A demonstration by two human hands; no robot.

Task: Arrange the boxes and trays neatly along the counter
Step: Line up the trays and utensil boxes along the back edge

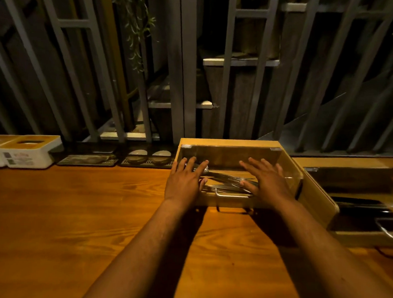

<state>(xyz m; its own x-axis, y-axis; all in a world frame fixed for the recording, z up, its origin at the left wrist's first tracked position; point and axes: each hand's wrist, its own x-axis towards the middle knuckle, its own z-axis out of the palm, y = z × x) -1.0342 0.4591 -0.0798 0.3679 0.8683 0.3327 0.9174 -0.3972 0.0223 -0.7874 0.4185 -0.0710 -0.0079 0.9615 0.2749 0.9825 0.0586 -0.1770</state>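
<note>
A wooden cutlery box (pixel 230 141) with a clear lid and a metal handle stands at the back of the wooden counter (pixel 80 213). Metal cutlery shows through the lid. My left hand (pixel 183 182) lies flat on the lid's left side, fingers spread. My right hand (pixel 265 179) lies flat on the lid's right part, fingers apart too. Neither hand grips anything. A second wooden box (pixel 318 196) with a clear lid and handle sits to the right, close beside the first, partly cut off by the frame edge.
Two white boxes (pixel 30 152) with yellow tops stand at the far left back. Two dark flat trays (pixel 88 160) (pixel 145 161) lie along the back edge between them and the cutlery box. Grey metal bars and a hanging plant rise behind the counter.
</note>
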